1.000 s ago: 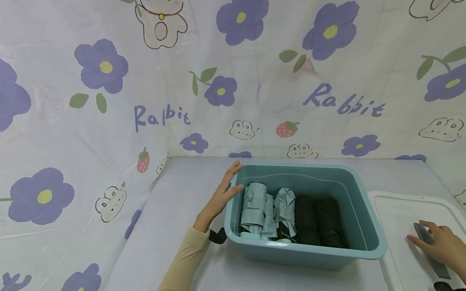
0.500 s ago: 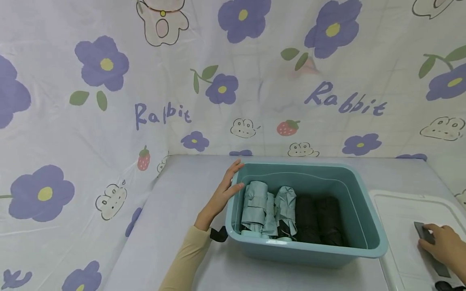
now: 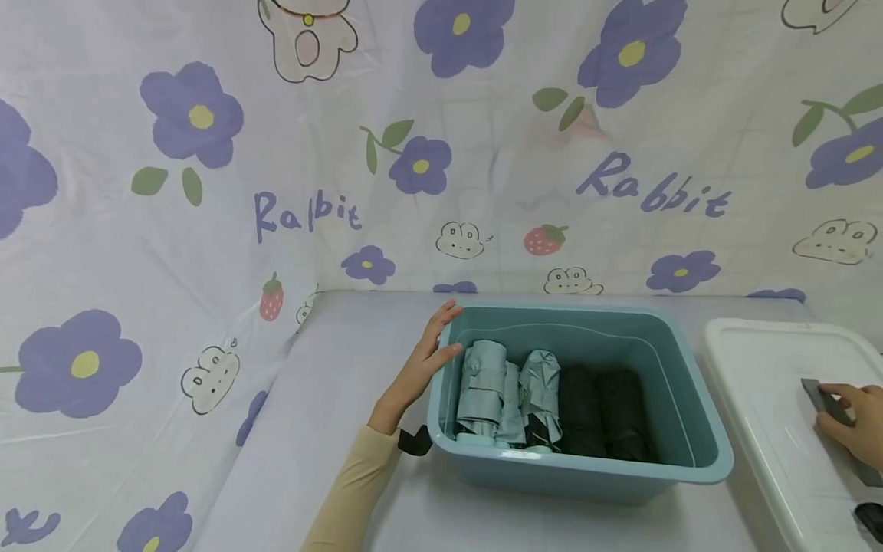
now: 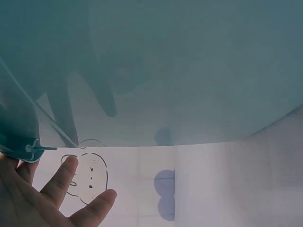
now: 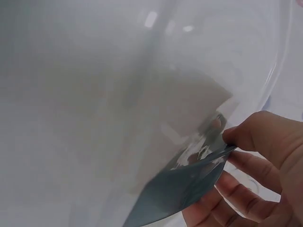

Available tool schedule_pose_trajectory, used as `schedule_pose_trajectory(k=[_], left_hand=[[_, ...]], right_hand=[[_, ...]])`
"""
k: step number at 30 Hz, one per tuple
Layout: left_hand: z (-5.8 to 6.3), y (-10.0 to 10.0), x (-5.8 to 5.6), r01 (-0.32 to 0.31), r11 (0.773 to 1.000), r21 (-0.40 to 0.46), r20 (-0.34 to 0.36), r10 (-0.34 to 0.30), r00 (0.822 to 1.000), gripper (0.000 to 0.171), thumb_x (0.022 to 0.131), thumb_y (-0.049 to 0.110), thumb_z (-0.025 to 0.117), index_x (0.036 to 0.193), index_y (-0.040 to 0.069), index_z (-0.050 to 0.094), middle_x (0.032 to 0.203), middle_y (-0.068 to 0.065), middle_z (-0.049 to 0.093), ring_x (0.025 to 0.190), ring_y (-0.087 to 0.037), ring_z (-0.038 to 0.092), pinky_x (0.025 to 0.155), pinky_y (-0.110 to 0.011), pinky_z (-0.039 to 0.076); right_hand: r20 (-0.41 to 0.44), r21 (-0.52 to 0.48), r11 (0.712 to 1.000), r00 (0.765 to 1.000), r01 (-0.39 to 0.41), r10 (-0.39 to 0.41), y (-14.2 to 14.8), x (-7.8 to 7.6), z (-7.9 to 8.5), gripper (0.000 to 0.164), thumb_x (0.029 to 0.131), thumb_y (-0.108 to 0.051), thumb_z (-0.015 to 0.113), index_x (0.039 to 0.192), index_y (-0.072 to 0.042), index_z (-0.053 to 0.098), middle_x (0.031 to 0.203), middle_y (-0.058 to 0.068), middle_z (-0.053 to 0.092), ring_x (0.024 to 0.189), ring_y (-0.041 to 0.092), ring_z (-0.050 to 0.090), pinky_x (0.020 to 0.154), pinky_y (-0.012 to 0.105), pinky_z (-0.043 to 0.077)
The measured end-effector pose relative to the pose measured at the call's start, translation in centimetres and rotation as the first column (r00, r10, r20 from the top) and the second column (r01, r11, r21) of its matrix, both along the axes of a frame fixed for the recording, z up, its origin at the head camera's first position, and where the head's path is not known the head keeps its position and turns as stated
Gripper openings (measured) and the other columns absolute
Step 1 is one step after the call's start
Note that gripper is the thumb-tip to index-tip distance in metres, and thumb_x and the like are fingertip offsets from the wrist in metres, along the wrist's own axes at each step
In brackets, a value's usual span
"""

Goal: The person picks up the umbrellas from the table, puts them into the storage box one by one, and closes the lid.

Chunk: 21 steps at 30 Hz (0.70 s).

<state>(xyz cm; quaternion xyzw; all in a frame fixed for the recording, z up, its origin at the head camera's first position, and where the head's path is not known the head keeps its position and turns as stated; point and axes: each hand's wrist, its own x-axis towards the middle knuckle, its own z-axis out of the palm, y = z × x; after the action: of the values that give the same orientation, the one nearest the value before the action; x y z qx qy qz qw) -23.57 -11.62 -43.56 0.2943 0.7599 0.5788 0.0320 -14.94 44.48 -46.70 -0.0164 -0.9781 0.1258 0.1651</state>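
Note:
A teal plastic bin (image 3: 579, 479) stands on the table with folded light blue umbrellas (image 3: 481, 383) at its left and two dark rolled bundles (image 3: 603, 414) beside them. My left hand (image 3: 417, 372) rests on the bin's left rim, fingers extended; the left wrist view shows its spread fingers (image 4: 59, 182) below the bin wall. At the right, my right hand (image 3: 855, 418) pinches the grey handle (image 3: 824, 402) of a white lid (image 3: 766, 399). In the right wrist view, thumb and fingers grip the handle (image 5: 184, 189) against the glossy lid surface.
A pale cloth covers the table (image 3: 331, 345). Behind and to the left hangs a white curtain (image 3: 483, 192) with purple flowers and rabbits. A black strap (image 3: 414, 441) sits at the left wrist, and a dark piece (image 3: 871, 517) shows near the right wrist.
My right hand has closed from loose fingers above the handle to a pinch on it. Hand and lid have moved up and right, the lid tilting. My left hand stays on the rim.

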Motion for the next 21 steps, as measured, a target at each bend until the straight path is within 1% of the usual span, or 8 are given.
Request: schedule_pose_trajectory(k=[1, 3, 8, 10, 13, 17, 19, 21], left_hand=[[0.0, 0.0, 0.0, 0.0, 1.0, 0.0, -0.001, 0.0, 1.0, 0.053, 0.097, 0.009, 0.04, 0.146, 0.004, 0.021, 0.155, -0.011, 0.004, 0.143, -0.027, 0.003, 0.105, -0.065, 0.009], [0.0, 0.0, 0.0, 0.0, 1.0, 0.002, 0.0, 0.0, 1.0, 0.053, 0.097, 0.01, 0.04, 0.146, 0.004, 0.021, 0.155, -0.011, 0.004, 0.143, -0.027, 0.003, 0.106, -0.065, 0.009], [0.1, 0.0, 0.0, 0.006, 1.0, 0.01, -0.003, -0.006, 1.0, 0.053, 0.098, 0.009, 0.04, 0.146, 0.003, 0.021, 0.155, -0.012, 0.004, 0.143, -0.028, 0.002, 0.105, -0.066, 0.009], [0.1, 0.0, 0.1, 0.006, 1.0, 0.015, -0.002, -0.006, 1.0, 0.053, 0.097, 0.009, 0.04, 0.146, 0.003, 0.021, 0.155, -0.012, 0.004, 0.143, -0.029, 0.002, 0.105, -0.066, 0.008], [0.0, 0.0, 0.1, 0.005, 1.0, 0.017, 0.003, -0.005, 1.0, 0.053, 0.097, 0.009, 0.04, 0.146, 0.003, 0.021, 0.155, -0.012, 0.004, 0.143, -0.029, 0.002, 0.105, -0.066, 0.008], [0.0, 0.1, 0.1, 0.004, 1.0, 0.017, 0.006, -0.004, 1.0, 0.053, 0.097, 0.009, 0.04, 0.146, 0.004, 0.021, 0.155, -0.011, 0.004, 0.143, -0.028, 0.002, 0.105, -0.066, 0.008], [0.0, 0.1, 0.1, 0.004, 1.0, 0.019, 0.005, -0.004, 1.0, 0.053, 0.097, 0.01, 0.04, 0.146, 0.004, 0.021, 0.155, -0.011, 0.004, 0.143, -0.028, 0.002, 0.105, -0.066, 0.008], [0.0, 0.1, 0.1, 0.002, 1.0, 0.02, 0.004, -0.002, 1.0, 0.053, 0.097, 0.01, 0.04, 0.146, 0.003, 0.021, 0.155, -0.011, 0.004, 0.143, -0.028, 0.002, 0.105, -0.066, 0.008]], right_hand=[[-0.013, -0.006, 1.0, 1.0, -0.009, 0.009, 0.1, -0.1, 0.3, 0.035, 0.07, 0.003, 0.06, 0.101, 0.016, 0.049, 0.078, 0.033, 0.049, 0.06, 0.029, 0.044, 0.049, 0.027, 0.03], [-0.021, -0.007, 1.0, 1.0, -0.017, 0.017, 0.3, -0.5, 1.0, 0.035, 0.071, 0.002, 0.059, 0.102, 0.015, 0.049, 0.079, 0.033, 0.049, 0.058, 0.028, 0.044, 0.049, 0.026, 0.031], [-0.065, -0.04, 0.998, 0.997, -0.055, 0.053, 1.1, -1.4, 1.8, 0.035, 0.073, 0.0, 0.056, 0.105, 0.014, 0.051, 0.081, 0.032, 0.048, 0.053, 0.019, 0.043, 0.047, 0.021, 0.03], [-0.088, -0.058, 0.996, 0.994, -0.073, 0.067, 1.4, -1.6, 2.0, 0.036, 0.074, 0.0, 0.055, 0.107, 0.014, 0.052, 0.083, 0.03, 0.048, 0.052, 0.012, 0.04, 0.046, 0.019, 0.029], [-0.071, -0.066, 0.996, 0.996, -0.064, 0.059, 1.6, -1.9, 2.8, 0.04, 0.078, -0.002, 0.056, 0.115, 0.012, 0.051, 0.088, 0.03, 0.045, 0.055, 0.009, 0.038, 0.046, 0.018, 0.029], [-0.081, -0.056, 0.994, 0.993, -0.093, 0.089, 1.3, -2.1, 4.2, 0.041, 0.082, -0.005, 0.056, 0.12, 0.011, 0.05, 0.092, 0.03, 0.046, 0.057, -0.002, 0.035, 0.046, 0.017, 0.03], [-0.13, -0.047, 0.988, 0.982, -0.147, 0.14, 0.9, -2.1, 5.0, 0.04, 0.084, -0.005, 0.056, 0.121, 0.01, 0.051, 0.091, 0.03, 0.048, 0.057, -0.009, 0.031, 0.044, 0.016, 0.031], [-0.185, -0.043, 0.976, 0.961, -0.215, 0.204, 0.3, -2.1, 5.8, 0.041, 0.085, -0.003, 0.057, 0.125, 0.007, 0.051, 0.089, 0.029, 0.049, 0.058, -0.012, 0.03, 0.042, 0.013, 0.032]])
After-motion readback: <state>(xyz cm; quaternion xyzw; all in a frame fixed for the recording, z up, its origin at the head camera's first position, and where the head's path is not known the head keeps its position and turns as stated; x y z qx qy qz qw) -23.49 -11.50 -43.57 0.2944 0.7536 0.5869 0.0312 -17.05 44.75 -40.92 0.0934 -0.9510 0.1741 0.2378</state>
